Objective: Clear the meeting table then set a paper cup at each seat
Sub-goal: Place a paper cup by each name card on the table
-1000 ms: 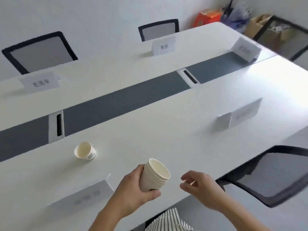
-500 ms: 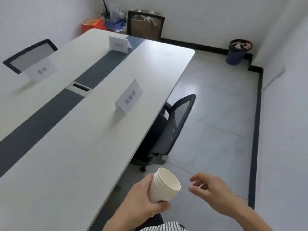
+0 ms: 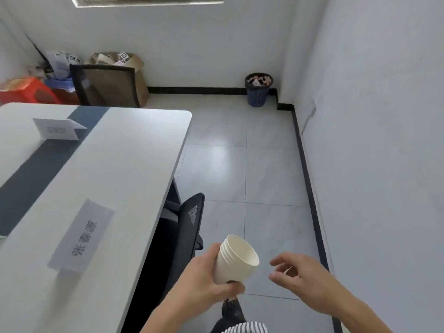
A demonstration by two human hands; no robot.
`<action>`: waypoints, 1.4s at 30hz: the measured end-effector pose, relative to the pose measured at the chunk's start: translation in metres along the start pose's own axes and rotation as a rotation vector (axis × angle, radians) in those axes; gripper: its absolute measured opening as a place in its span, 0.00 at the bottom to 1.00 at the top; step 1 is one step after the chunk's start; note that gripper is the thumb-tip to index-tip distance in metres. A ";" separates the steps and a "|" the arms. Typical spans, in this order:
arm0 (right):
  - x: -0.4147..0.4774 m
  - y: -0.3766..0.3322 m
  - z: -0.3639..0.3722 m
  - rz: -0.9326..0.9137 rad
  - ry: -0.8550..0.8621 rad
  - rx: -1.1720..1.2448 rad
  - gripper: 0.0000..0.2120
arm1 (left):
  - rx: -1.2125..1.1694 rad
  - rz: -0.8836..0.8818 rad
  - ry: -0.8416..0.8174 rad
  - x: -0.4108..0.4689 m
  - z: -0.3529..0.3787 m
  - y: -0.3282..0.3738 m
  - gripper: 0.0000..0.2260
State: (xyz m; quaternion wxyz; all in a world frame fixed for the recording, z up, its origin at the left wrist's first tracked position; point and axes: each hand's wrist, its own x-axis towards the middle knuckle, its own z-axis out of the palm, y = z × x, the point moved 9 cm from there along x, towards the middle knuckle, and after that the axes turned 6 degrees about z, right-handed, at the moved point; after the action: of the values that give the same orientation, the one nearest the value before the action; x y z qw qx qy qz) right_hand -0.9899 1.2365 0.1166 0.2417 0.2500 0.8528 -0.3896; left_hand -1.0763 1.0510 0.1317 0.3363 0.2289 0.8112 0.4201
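Gripping a stack of paper cups point(image 3: 234, 259) off the meeting table's point(image 3: 115, 179) near edge, above the floor, the left hand point(image 3: 204, 277) curls round it; just beside, the right hand point(image 3: 300, 277) hangs loosely curled, holding nothing.

- On the near name card point(image 3: 81, 236), standing on the table point(image 3: 134, 150): three black Chinese characters, apparently 张春源; the middle one is slightly blurred.
- On the far name card point(image 3: 56, 129): dark print, too blurred to read.
- On the cardboard box point(image 3: 141, 82): black-and-white code stickers, nothing legible.
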 end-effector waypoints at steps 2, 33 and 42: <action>0.022 -0.013 -0.042 -0.007 0.070 0.030 0.12 | 0.044 0.028 -0.019 0.040 -0.015 0.020 0.24; 0.451 -0.309 -0.252 -0.588 -0.336 -0.313 0.12 | -0.154 -0.321 0.660 0.357 -0.242 0.041 0.25; 0.504 -0.422 -0.225 -0.638 -0.468 -0.193 0.06 | -0.177 -0.315 0.782 0.393 -0.340 0.029 0.29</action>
State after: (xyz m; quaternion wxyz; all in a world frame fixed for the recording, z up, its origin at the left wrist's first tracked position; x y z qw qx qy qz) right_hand -1.6809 1.2920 0.1707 0.3184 -0.1462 0.8423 -0.4096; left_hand -1.5878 1.1447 0.1597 0.0821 -0.1039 0.8636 0.4865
